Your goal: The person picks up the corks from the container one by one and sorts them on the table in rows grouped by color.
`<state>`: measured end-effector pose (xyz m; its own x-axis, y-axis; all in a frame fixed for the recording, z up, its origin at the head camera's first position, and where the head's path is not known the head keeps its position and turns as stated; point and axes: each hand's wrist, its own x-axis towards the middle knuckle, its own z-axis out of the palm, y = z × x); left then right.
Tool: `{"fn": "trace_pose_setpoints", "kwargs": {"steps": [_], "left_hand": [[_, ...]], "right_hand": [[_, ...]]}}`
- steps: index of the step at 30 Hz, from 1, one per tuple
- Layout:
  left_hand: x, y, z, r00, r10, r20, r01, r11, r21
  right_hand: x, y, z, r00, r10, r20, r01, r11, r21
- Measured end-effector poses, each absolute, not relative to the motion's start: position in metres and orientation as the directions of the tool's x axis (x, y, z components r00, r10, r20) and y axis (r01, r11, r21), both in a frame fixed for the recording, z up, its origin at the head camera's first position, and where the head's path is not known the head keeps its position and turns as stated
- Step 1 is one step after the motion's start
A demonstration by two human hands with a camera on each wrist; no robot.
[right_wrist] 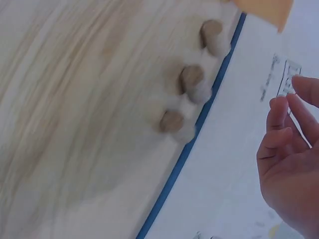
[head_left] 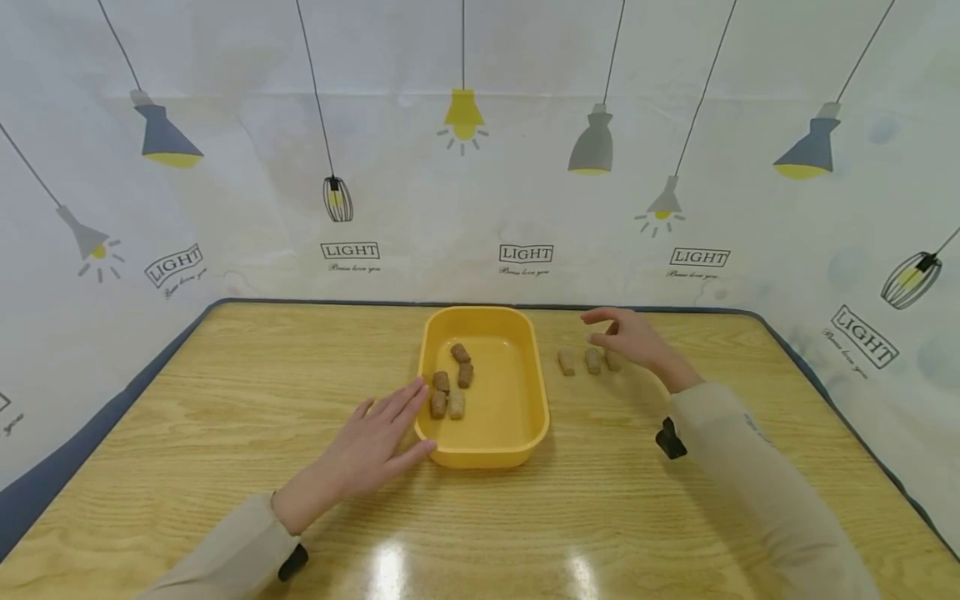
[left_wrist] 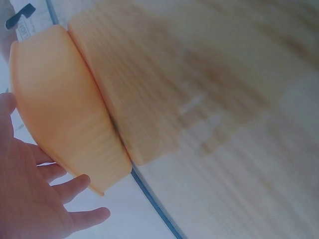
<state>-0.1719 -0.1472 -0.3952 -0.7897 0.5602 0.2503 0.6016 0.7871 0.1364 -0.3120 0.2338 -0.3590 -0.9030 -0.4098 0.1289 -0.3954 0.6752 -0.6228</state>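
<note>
A yellow rectangular tub (head_left: 495,456) stands in the middle of the table, holding several short brown cork-like cylinders (head_left: 465,375) along its left side. My left hand (head_left: 367,450) rests against the tub's left rim, fingers spread and fairly straight; the left wrist view shows the fingers (left_wrist: 75,188) at the tub's outer side. To the right of the tub, three more cylinders (head_left: 566,362) stand in a row, lighter tan from above. Just over the right end of that row hovers my right hand (head_left: 633,337). Its fingers are loosely bent, with nothing visible between thumb and fingertips in the right wrist view.
The wooden table (head_left: 480,525) has a dark blue edge (head_left: 345,302) along its back and sides. Behind it hangs a white backdrop (head_left: 420,192) printed with lamps. Black straps (head_left: 670,439) show at the sleeve cuffs.
</note>
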Motion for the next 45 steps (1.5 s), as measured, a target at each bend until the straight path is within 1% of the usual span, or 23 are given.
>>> {"fn": "trace_pose_setpoints", "kwargs": {"steps": [8, 13, 21, 28, 33, 36, 45], "left_hand": [[-0.173, -0.147, -0.396, -0.789, 0.561, 0.251, 0.602, 0.788, 0.130], [-0.172, -0.147, -0.394, -0.790, 0.560, 0.248, 0.601, 0.788, 0.135], [-0.171, -0.147, -0.393, -0.797, 0.555, 0.238, 0.594, 0.793, 0.139], [-0.171, -0.147, -0.392, -0.801, 0.553, 0.230, 0.590, 0.795, 0.142], [-0.171, -0.147, -0.392, -0.799, 0.557, 0.226, 0.593, 0.792, 0.144], [-0.171, -0.147, -0.392, -0.796, 0.559, 0.230, 0.596, 0.790, 0.141], [-0.171, -0.148, -0.392, -0.795, 0.559, 0.235, 0.596, 0.791, 0.136]], "right_hand": [[-0.305, 0.191, -0.339, -0.876, -0.462, 0.140, -0.437, 0.636, -0.637], [-0.306, 0.163, -0.323, -0.877, -0.467, 0.116, -0.413, 0.607, -0.679], [-0.309, 0.121, -0.299, -0.877, -0.479, 0.037, -0.359, 0.602, -0.713], [-0.314, 0.090, -0.301, -0.867, -0.493, -0.073, -0.271, 0.589, -0.761], [-0.315, 0.073, -0.311, -0.834, -0.536, -0.130, -0.261, 0.590, -0.764], [-0.314, 0.066, -0.317, -0.805, -0.563, -0.188, -0.264, 0.623, -0.736], [-0.315, 0.057, -0.333, -0.688, -0.622, -0.375, -0.249, 0.688, -0.682]]}}
